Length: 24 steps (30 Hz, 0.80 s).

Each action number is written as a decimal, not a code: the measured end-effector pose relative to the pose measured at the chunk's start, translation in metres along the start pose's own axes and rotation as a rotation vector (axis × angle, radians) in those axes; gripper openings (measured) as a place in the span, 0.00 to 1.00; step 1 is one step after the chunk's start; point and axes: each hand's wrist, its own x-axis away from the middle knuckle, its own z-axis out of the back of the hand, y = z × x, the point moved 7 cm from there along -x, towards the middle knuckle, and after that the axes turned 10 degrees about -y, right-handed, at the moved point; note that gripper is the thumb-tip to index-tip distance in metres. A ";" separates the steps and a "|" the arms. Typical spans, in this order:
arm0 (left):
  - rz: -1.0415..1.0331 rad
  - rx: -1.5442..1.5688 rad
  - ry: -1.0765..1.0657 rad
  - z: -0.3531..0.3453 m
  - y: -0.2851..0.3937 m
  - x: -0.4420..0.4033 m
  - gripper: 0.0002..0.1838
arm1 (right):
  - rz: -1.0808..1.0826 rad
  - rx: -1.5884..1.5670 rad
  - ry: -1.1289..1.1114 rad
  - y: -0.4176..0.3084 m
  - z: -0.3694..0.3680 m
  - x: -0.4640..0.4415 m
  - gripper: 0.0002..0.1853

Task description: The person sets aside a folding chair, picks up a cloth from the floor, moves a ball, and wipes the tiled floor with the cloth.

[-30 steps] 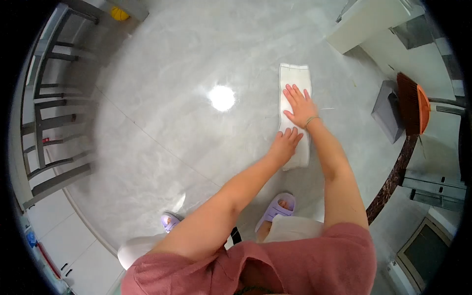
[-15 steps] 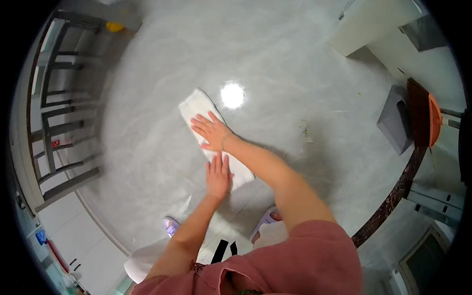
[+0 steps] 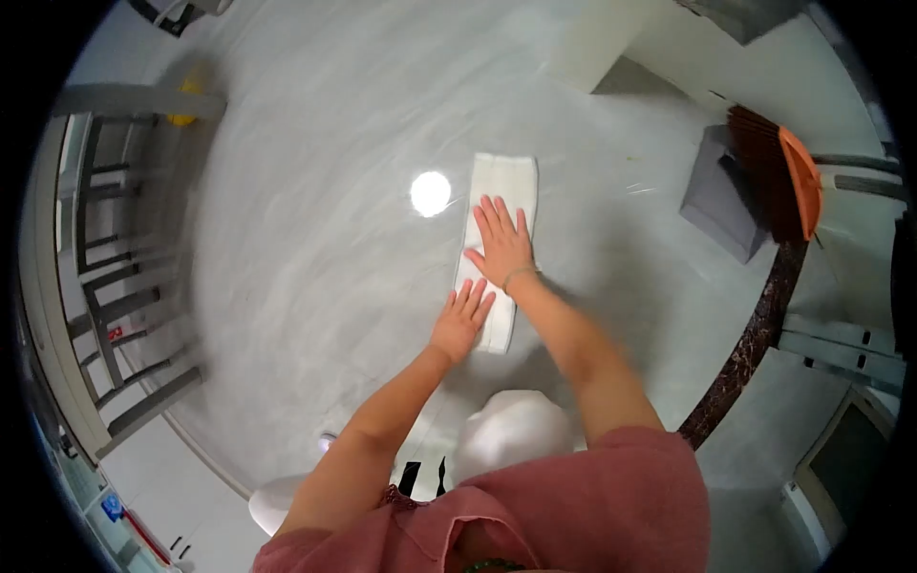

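A folded white cloth [image 3: 504, 180] lies flat on the glossy grey floor [image 3: 325, 248], its long side running away from me. Pressed on its middle is my right hand [image 3: 502, 241], palm down with the fingers spread. My left hand [image 3: 462, 321] rests at the cloth's near left edge, fingers stretched out and partly over the fabric. Neither hand grips the cloth; both lie on top of it.
A broom [image 3: 800, 181] with an orange head and a grey dustpan [image 3: 716, 196] stand at the right. Dark marble edging [image 3: 755, 344] runs below them. On the left is a grey wooden chair [image 3: 129, 306]. A yellow object [image 3: 186, 103] sits at the upper left.
Both hands and the cloth have moved to the right across the floor. The cloth has turned from a leftward slant to nearly straight ahead. The camera view has shifted somewhat.
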 end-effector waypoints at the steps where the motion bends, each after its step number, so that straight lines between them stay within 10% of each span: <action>1: -0.007 -0.035 -0.062 -0.003 0.009 -0.001 0.35 | -0.034 0.000 -0.028 0.009 -0.005 0.013 0.44; 24: -0.074 0.117 0.109 0.046 0.028 -0.057 0.34 | 0.011 -0.119 0.168 0.112 0.031 -0.006 0.43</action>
